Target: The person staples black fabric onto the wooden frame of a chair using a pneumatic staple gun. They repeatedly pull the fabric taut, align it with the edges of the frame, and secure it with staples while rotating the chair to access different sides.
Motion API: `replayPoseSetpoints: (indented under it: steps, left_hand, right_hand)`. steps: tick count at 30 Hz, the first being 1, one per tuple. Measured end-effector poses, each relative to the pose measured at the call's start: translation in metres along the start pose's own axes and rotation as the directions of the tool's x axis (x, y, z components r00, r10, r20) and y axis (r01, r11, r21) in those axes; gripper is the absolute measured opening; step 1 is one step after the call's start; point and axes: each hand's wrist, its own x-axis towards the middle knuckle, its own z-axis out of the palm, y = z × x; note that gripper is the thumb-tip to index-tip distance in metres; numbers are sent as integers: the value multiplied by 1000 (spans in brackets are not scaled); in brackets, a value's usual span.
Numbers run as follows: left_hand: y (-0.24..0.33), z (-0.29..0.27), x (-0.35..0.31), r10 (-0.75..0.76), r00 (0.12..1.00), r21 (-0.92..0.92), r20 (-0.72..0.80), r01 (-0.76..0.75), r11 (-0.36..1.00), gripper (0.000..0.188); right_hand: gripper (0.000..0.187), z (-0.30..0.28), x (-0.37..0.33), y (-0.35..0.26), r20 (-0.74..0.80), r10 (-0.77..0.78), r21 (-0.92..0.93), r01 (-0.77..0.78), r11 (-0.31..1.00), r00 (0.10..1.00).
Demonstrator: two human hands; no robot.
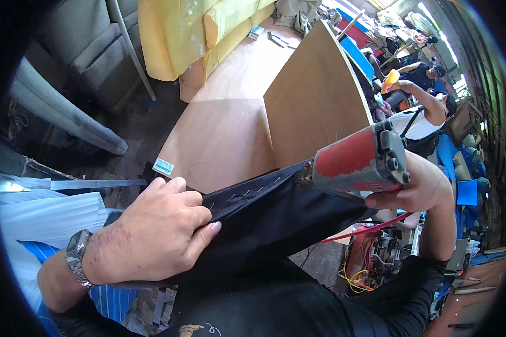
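Note:
My left hand is closed on the folded edge of a black fabric, thumb on the near side and fingers over the top. Along that edge runs a line of several staples, some standing proud. In my right hand is a red and grey pneumatic staple gun, gripped at its handle. Its nose meets the fabric edge to the right of the staples. Behind the fabric lies a broad plywood board, with another plywood panel standing on it.
A red air hose runs below the gun toward machinery at the lower right. Yellow foam stands at the back, left of which are grey upholstered pieces and a pole. A person holding an orange-yellow object is at the right.

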Motion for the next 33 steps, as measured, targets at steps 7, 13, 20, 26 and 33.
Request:
replayPoseSetpoints:
  steps: [7, 13, 20, 26, 33]
  left_hand:
    - [-7, 25, -4, 108, 938, 86, -330, -84, 993, 28]
    - [-19, 26, -1, -34, 925, -225, -377, -56, 973, 29]
    - [-19, 22, -2, -132, 915, -237, -381, 41, 971, 21]
    - [-27, 22, 3, -78, 942, -300, -326, -24, 954, 31]
    - [-27, 22, 1, -119, 942, -303, -312, 20, 953, 30]
  right_hand:
    - [54, -3, 1, -2, 66, -29, -7, 29, 1000, 997]
    - [51, 6, -5, -13, -47, 64, 51, -62, 997, 997]
    - [38, 11, 4, -31, -94, -99, -189, 80, 979, 991]
    - [44, 14, 20, -31, 100, -274, -388, 291, 875, 957]
    - [37, 18, 31, -56, 64, -181, -286, 192, 939, 981]
